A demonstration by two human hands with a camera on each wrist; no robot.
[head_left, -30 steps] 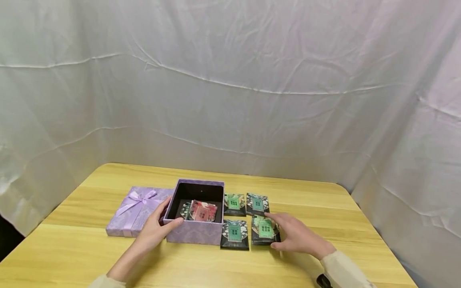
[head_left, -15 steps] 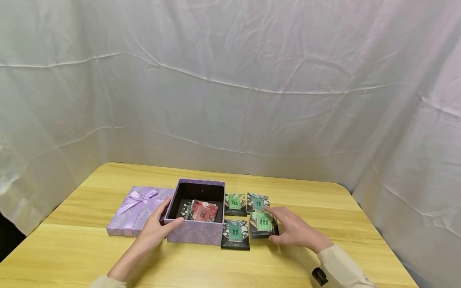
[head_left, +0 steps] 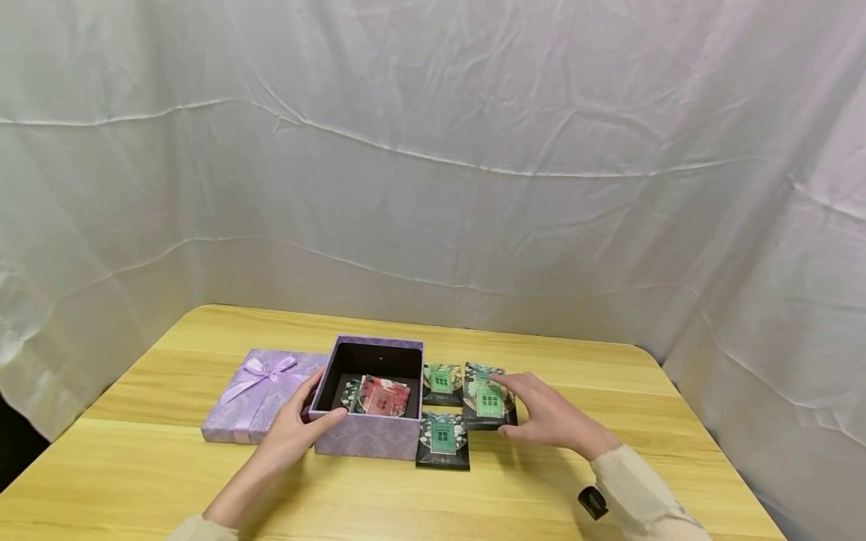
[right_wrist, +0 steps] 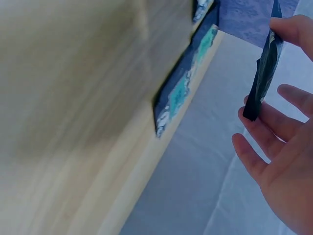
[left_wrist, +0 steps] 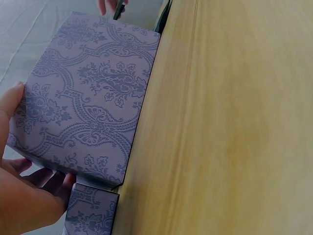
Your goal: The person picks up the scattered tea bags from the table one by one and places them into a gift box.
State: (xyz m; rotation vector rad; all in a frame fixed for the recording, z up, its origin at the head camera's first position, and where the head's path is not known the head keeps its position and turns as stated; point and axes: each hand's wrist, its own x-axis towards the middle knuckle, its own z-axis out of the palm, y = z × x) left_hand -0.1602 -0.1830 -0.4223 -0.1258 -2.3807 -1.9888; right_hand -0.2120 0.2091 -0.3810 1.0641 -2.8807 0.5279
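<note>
My left hand (head_left: pixel 291 428) grips the purple patterned gift box (head_left: pixel 368 439) at its left front corner, thumb on the front rim and fingers along the left side. In the left wrist view the box wall (left_wrist: pixel 93 93) faces the camera. Inside the box lie a red tea sachet (head_left: pixel 383 396) and a darker one partly under it. My right hand (head_left: pixel 551 413) pinches a black sachet with a green label (head_left: pixel 490 400) between thumb and fingers. The right wrist view shows this held sachet (right_wrist: pixel 264 73) edge-on, raised off the table. It overlaps another sachet lying behind it in the head view.
Two more tea sachets, one with a light green label (head_left: pixel 442 382) and one with a teal label (head_left: pixel 443 439), lie right of the box. The purple lid (head_left: pixel 233 409) with a ribbon bow rests at its left. A pale curtain (head_left: pixel 433 188) hangs behind the wooden table (head_left: pixel 379 503).
My right hand has picked up the green-labelled sachet from the front right and moved it away from me, over the sachet behind. My left hand stays on the box.
</note>
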